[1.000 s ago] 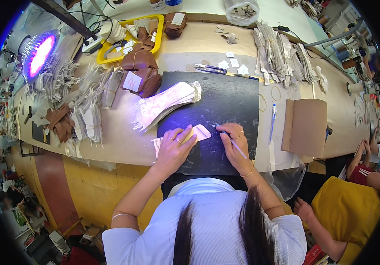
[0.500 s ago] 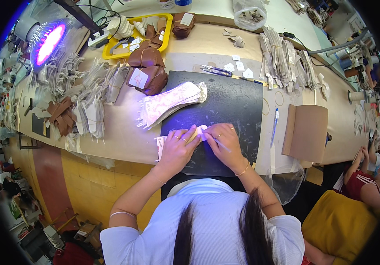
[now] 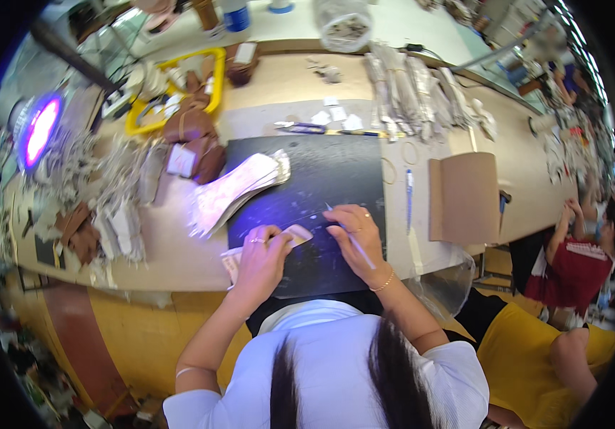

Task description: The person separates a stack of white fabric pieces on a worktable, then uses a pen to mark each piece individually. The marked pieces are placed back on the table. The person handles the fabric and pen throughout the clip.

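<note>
My left hand (image 3: 261,259) is closed on a pale flat strip (image 3: 299,234), whose rounded end sticks out past the fingers over the dark cutting mat (image 3: 329,171). The strip's other end shows left of the hand. In my right hand (image 3: 361,232) is a slim, pale, pen-like tool (image 3: 361,254), gripped with its tip pointing up and left, apart from the strip. A fanned stack of pale, long pieces (image 3: 239,187) lies on the mat beyond my left hand.
Brown bundles (image 3: 191,127) and a yellow tray (image 3: 219,79) stand at the back left, near a lit purple lamp (image 3: 43,132). Thread snips (image 3: 300,128) lie at the mat's far edge. Rightward are a blue pen (image 3: 409,200), a brown folder (image 3: 468,196) and strip bundles (image 3: 411,89).
My right hand has drawn away from the strip to the right with the tool. The left hand keeps hold of the strip, and its end is now in plain view. The whole view has shifted.
</note>
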Available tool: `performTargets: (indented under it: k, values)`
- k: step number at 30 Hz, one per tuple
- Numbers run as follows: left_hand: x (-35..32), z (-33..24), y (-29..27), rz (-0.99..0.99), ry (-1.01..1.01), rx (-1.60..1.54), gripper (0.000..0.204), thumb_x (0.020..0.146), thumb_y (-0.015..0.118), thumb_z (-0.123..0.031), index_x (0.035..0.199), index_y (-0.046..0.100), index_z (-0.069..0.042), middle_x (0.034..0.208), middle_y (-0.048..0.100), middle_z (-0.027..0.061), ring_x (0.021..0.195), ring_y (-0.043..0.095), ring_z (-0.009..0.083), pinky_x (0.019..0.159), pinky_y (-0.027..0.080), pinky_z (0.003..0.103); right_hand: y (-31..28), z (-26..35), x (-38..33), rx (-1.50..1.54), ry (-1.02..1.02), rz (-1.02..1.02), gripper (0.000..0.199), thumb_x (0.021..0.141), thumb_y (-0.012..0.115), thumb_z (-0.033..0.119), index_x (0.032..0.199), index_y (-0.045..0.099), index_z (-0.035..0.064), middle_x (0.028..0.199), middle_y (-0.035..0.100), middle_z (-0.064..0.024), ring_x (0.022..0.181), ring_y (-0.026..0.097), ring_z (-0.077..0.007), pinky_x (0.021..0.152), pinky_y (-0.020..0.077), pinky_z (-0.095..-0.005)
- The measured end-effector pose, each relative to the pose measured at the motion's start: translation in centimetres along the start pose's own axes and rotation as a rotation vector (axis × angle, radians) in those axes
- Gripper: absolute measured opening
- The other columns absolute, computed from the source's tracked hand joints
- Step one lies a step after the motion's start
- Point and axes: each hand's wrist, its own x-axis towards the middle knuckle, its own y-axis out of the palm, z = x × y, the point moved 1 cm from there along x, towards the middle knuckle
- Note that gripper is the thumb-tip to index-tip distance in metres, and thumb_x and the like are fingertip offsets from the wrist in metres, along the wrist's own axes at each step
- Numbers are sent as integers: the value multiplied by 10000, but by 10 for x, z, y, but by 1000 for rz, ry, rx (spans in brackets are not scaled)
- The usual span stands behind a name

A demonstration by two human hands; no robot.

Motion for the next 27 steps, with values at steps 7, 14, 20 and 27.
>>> performTargets:
  k: [7, 14, 20, 27]
  values:
    - [4, -17, -20, 88, -63, 27, 274, 839, 740, -30, 1100, 656, -46, 1042, 585, 168, 960, 605, 379, 839, 499, 448, -10, -40, 2, -367, -43, 49, 289, 870, 721, 62, 1153, 690, 108, 1202, 666, -87, 1192, 612, -275, 1007, 431, -439]
    - [53, 1, -91, -104, -17, 197, 342, 828, 764, -50, 1150, 648, -37, 1113, 594, 162, 938, 637, 353, 796, 531, 429, -2, -49, -13, -392, 12, 111, 341, 867, 717, 61, 1197, 683, 138, 1262, 641, -79, 1311, 538, -282, 1095, 370, -477]
    - [74, 46, -70, -188, 122, 282, 346, 822, 790, -90, 1150, 684, -49, 1133, 661, 150, 982, 670, 330, 838, 551, 416, -6, -49, -11, -353, 40, 95, 390, 877, 688, 24, 1250, 662, 134, 1319, 624, -81, 1331, 530, -287, 1094, 367, -464]
    - [41, -19, -21, 155, 313, 88, 457, 781, 853, -234, 1179, 704, -66, 1260, 645, 177, 1125, 633, 366, 965, 524, 448, -18, -66, -1, -531, 89, 189, 521, 931, 535, -5, 1413, 557, 192, 1477, 527, -67, 1452, 403, -285, 1153, 234, -554]
